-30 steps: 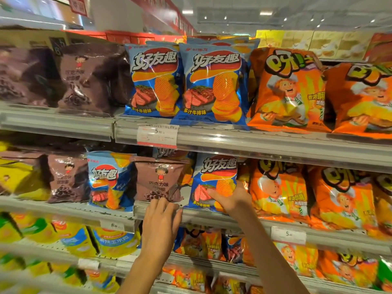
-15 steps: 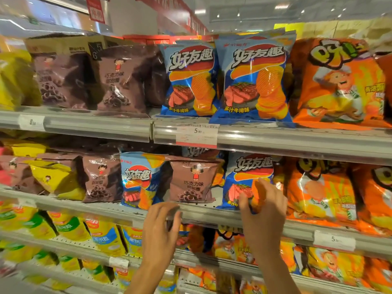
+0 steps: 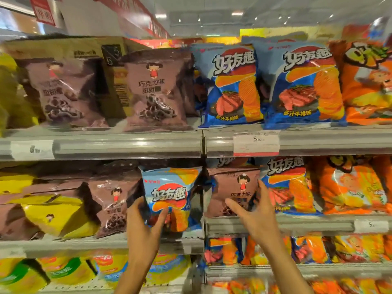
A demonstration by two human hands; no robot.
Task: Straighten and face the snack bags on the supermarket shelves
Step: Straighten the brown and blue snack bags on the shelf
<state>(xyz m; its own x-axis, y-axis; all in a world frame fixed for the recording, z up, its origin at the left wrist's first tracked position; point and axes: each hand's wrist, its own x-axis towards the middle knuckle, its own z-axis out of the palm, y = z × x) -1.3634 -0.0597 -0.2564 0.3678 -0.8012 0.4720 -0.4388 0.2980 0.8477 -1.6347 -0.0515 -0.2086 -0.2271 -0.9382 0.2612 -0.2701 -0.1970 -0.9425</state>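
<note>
On the middle shelf, far left: crumpled yellow foil bags [image 3: 53,217] lying tilted among brown ones. Next to them, one brown chocolate-snack bag with a small cartoon child [image 3: 112,206], leaning a bit to the left.

Just right of it, a small blue potato-chip bag with orange print [image 3: 171,194], upright, front facing outward, standing on the grey metal shelf edge [image 3: 63,245]. Held at its lower left corner by the left hand [image 3: 144,228]: thumb across the front, fingers curled round the side and behind, so a grip pinching the bag.

Beyond the vertical gap between the shelf sections, a second brown chocolate-snack bag [image 3: 233,187], upright and facing front, in front of blue bags. Right hand [image 3: 254,217] at this bag: thumb stretched over the lower front, fingers spread up along its right edge, between it and the neighbouring larger blue chip bag [image 3: 286,187]. Grip open and wide; whether really touching the brown bag, cannot tell because of blur.

Further right, shiny orange snack bags [image 3: 347,187] in a row.

Above, on the upper shelf: brown bags, then two big blue steak-flavour chip bags [image 3: 301,85], with a white price tag [image 3: 255,143] below them.
</note>
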